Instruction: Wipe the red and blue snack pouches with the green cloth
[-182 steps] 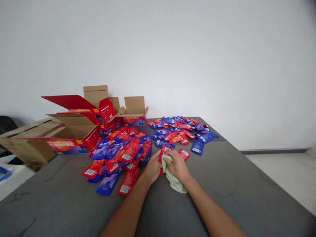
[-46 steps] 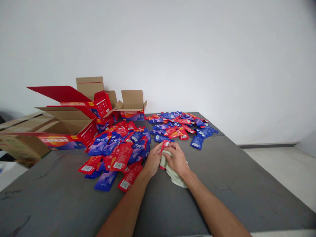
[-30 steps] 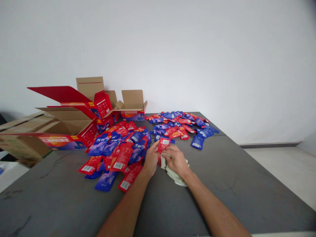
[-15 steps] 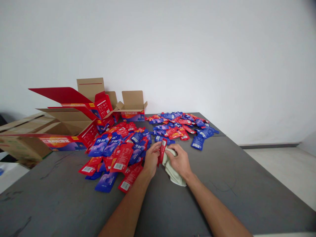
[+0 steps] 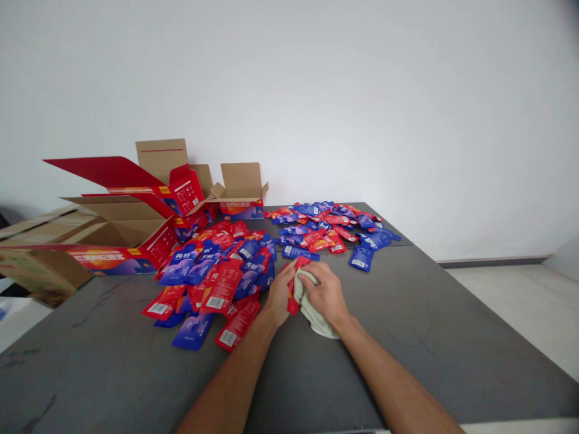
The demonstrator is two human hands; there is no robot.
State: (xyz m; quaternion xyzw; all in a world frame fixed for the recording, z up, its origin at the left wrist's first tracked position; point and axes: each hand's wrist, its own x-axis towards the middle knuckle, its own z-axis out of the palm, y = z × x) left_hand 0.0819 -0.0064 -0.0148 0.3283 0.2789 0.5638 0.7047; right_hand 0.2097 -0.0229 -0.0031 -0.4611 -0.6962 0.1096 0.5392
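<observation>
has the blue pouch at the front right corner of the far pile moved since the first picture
No, it hasn't visibly shifted: the blue pouch lies just on the near side of the table seam, as before.

This looks like a packing room. A big dark table [image 5: 398, 374] fills the bottom of the frame. Lots of red and blue packs [image 5: 222, 284] lie on it in two heaps. Open boxes [image 5: 115, 260] stand at the left. The wall [image 5: 362, 96] at the top is plain white.
</observation>
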